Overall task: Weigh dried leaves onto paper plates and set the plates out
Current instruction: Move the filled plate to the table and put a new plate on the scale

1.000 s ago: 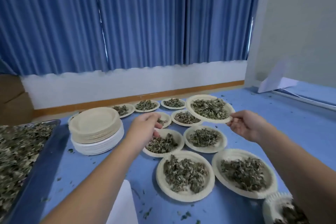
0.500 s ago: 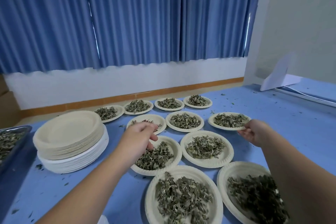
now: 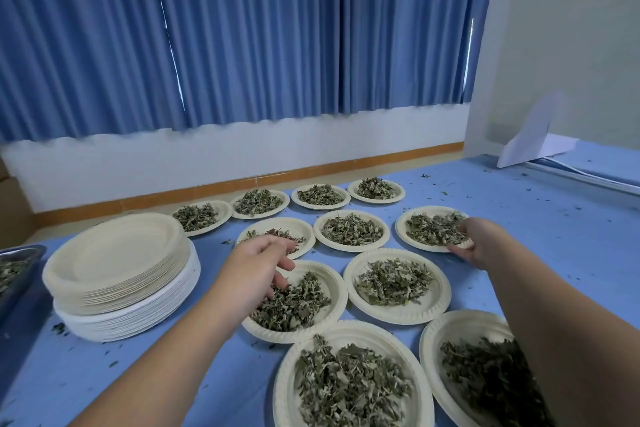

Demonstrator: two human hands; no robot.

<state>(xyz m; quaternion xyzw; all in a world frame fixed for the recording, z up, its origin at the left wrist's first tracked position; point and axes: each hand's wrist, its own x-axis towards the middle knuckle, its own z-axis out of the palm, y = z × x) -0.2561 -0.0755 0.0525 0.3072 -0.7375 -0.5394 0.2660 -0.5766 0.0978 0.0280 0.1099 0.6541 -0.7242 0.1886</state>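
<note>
Several cream paper plates heaped with dried green leaves lie in rows on the blue table [image 3: 554, 239]. My right hand [image 3: 481, 243] pinches the right rim of one leaf-filled plate [image 3: 402, 229], which rests on the table at the right end of the middle row. My left hand [image 3: 254, 265] hovers over another filled plate [image 3: 337, 291] with its fingers loosely curled downward. They hold nothing, and the fingertips reach just above or onto the leaves [image 3: 294, 302].
A tall stack of empty paper plates [image 3: 114, 267] stands at the left. A metal tray [image 3: 15, 270] with loose leaves pokes in at the left edge. Folded white paper [image 3: 533, 142] lies at the back right. Leaf crumbs are scattered over the cloth.
My right hand has carried the filled plate from mid-air to the right and set it down on the table. My left hand has barely moved. The view has shifted right.
</note>
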